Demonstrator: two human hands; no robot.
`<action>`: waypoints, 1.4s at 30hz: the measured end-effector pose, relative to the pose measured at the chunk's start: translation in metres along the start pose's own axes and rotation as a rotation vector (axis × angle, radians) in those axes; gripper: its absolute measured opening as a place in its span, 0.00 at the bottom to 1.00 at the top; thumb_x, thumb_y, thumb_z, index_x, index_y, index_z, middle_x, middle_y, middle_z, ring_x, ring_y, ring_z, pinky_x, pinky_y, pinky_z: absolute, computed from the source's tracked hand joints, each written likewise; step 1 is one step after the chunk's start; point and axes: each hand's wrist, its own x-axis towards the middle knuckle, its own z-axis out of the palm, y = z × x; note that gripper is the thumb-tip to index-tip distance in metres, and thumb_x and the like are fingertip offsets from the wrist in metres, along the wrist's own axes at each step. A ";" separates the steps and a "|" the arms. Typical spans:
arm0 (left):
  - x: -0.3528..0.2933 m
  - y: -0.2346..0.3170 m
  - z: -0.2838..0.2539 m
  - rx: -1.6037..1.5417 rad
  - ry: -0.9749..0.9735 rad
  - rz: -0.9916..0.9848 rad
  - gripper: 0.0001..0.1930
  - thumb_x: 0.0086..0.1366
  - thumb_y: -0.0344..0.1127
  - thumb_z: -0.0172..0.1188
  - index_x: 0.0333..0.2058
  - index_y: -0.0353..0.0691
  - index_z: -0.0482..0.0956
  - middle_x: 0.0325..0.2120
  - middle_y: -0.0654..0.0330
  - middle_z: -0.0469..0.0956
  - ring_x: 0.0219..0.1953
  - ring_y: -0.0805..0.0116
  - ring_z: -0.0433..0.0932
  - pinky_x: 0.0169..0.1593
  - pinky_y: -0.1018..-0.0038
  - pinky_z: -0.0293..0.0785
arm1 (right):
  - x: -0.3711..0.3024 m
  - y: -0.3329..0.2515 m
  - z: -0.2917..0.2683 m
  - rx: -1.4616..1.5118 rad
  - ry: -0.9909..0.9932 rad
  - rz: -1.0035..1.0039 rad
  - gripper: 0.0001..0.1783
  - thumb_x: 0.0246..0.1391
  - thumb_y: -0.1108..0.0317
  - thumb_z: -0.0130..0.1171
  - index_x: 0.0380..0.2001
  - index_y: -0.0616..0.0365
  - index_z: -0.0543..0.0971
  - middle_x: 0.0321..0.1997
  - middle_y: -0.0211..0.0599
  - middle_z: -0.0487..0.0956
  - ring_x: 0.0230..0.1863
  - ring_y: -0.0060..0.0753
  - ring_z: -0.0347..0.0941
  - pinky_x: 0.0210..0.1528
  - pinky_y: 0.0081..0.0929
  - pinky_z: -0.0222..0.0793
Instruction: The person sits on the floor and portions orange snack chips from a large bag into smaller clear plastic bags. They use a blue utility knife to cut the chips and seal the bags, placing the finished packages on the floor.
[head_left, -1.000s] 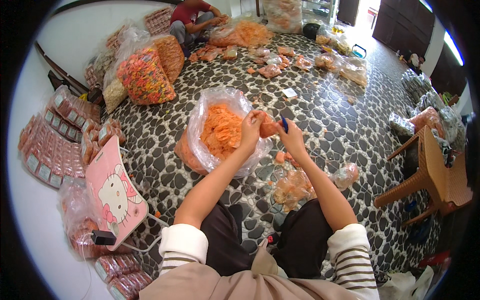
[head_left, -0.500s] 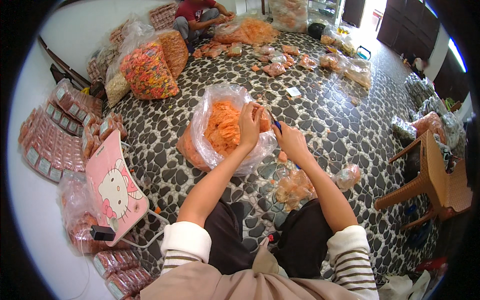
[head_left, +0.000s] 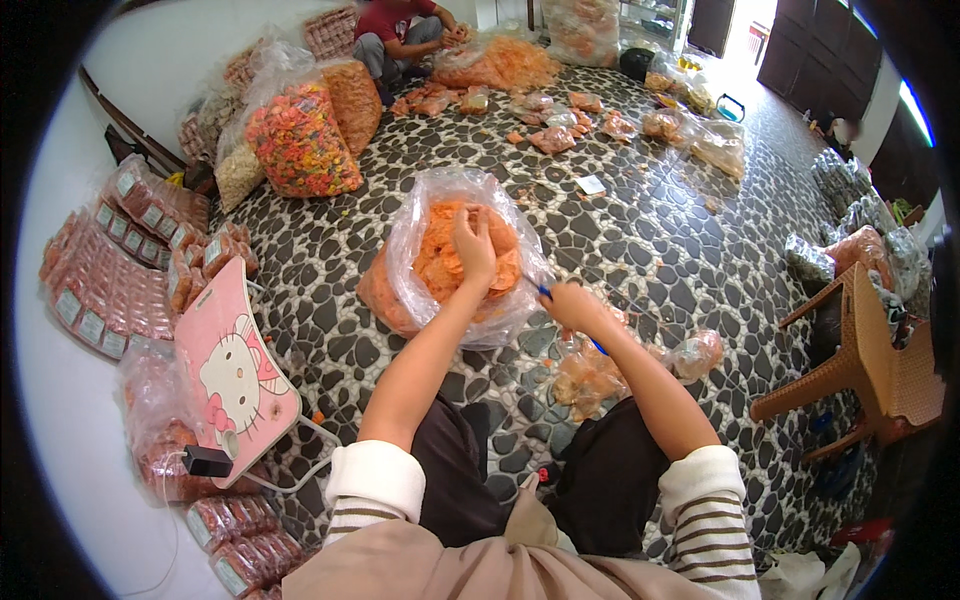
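A large clear plastic bag point(head_left: 412, 215) stands open on the floor before me, filled with thin orange chips point(head_left: 440, 262). Over its mouth is my left hand point(head_left: 474, 248), fingers curled in among the chips; what they hold is hidden. To the right of the bag's rim, my right hand point(head_left: 580, 306) is closed round a slim tool with a blue handle point(head_left: 543, 291). Its thin tip points toward the bag; I cannot tell whether it is a knife or scissors. Crumpled clear bags with orange bits point(head_left: 590, 378) lie below my right forearm.
A pink folding table point(head_left: 240, 385) and stacked packets point(head_left: 105, 285) line the left side. Big snack sacks point(head_left: 300, 140) stand behind them. Another person point(head_left: 395, 40) crouches by an orange chip heap point(head_left: 510, 62). Small packets point(head_left: 550, 138) are scattered ahead; a brown chair point(head_left: 850, 360) is at right.
My left hand has moved left from the bag's right side to over the chips. My right hand has come down and toward me with the blue-handled tool, apart from the left.
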 end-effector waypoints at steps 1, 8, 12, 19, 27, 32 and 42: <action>0.005 -0.003 -0.003 0.019 0.024 0.012 0.09 0.60 0.35 0.54 0.28 0.34 0.69 0.24 0.58 0.71 0.28 0.68 0.69 0.36 0.73 0.64 | 0.000 0.004 0.000 -0.051 -0.108 0.023 0.22 0.57 0.56 0.43 0.23 0.65 0.73 0.13 0.44 0.75 0.15 0.39 0.74 0.25 0.34 0.70; -0.003 -0.009 -0.009 -0.333 -0.405 -0.250 0.10 0.61 0.39 0.54 0.30 0.38 0.71 0.28 0.65 0.72 0.32 0.78 0.68 0.38 0.80 0.65 | 0.014 0.009 -0.017 0.625 0.510 -0.040 0.15 0.52 0.58 0.55 0.30 0.61 0.74 0.12 0.26 0.67 0.11 0.16 0.60 0.15 0.17 0.55; -0.012 0.000 0.000 -0.464 -0.612 -0.354 0.10 0.61 0.40 0.54 0.31 0.39 0.71 0.28 0.65 0.73 0.33 0.82 0.68 0.34 0.84 0.65 | 0.015 0.000 -0.017 0.916 0.358 -0.072 0.13 0.49 0.61 0.60 0.32 0.59 0.74 0.13 0.21 0.65 0.13 0.13 0.56 0.15 0.14 0.50; -0.024 0.022 0.003 -0.428 -0.629 -0.424 0.23 0.58 0.40 0.59 0.46 0.37 0.60 0.38 0.56 0.70 0.38 0.74 0.72 0.40 0.78 0.71 | 0.018 0.000 -0.021 0.662 0.674 0.006 0.12 0.41 0.62 0.62 0.26 0.60 0.79 0.20 0.34 0.77 0.22 0.27 0.72 0.28 0.26 0.66; -0.023 0.005 0.017 -0.450 -0.749 -0.467 0.25 0.58 0.38 0.58 0.48 0.35 0.58 0.41 0.55 0.69 0.41 0.70 0.72 0.42 0.76 0.73 | 0.028 0.012 -0.018 0.804 0.685 0.005 0.11 0.43 0.64 0.60 0.25 0.62 0.78 0.17 0.32 0.75 0.19 0.21 0.68 0.24 0.22 0.62; -0.022 0.003 0.017 -0.348 -0.728 -0.335 0.30 0.56 0.38 0.59 0.52 0.35 0.55 0.47 0.50 0.64 0.47 0.65 0.69 0.45 0.72 0.72 | 0.035 0.023 -0.021 0.853 0.792 0.039 0.10 0.43 0.64 0.61 0.24 0.61 0.78 0.15 0.32 0.74 0.17 0.20 0.67 0.21 0.22 0.61; -0.037 0.010 0.021 -0.613 -0.897 -0.464 0.26 0.62 0.38 0.51 0.55 0.35 0.54 0.46 0.56 0.67 0.47 0.64 0.70 0.47 0.72 0.72 | 0.020 0.009 -0.027 0.713 0.661 -0.026 0.15 0.50 0.60 0.56 0.32 0.62 0.72 0.18 0.31 0.73 0.17 0.19 0.66 0.17 0.19 0.61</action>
